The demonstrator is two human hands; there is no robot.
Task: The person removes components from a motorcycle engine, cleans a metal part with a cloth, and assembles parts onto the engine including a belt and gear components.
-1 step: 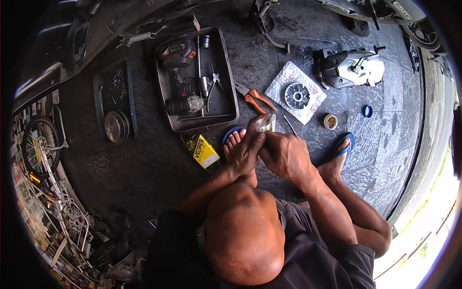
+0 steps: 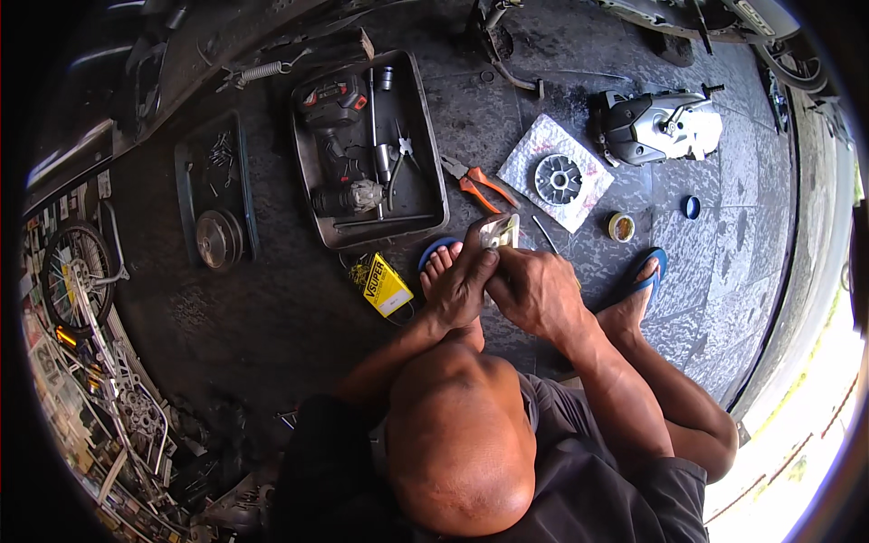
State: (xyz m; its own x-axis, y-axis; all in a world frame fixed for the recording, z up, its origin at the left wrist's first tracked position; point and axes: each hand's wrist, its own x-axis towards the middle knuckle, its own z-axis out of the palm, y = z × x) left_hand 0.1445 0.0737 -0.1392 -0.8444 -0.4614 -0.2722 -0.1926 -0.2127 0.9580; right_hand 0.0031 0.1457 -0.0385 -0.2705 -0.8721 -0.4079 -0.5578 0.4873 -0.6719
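My left hand and my right hand meet over the floor, fingers closed around a small whitish, partly clear piece like a plastic packet. Its lower part is hidden by the fingers, so what it contains cannot be made out. Just beyond the hands, pliers with orange handles lie on the floor. A slim metal rod rests beside them to the right. Farther right, a round dark slotted hub sits on a silvery sheet. A yellow box lies left of my left hand.
A black tray holds a cordless impact driver, sockets and pliers. Farther left, another tray carries screws and a metal pulley. A silver engine cover, an open tin and a blue lid stand right.
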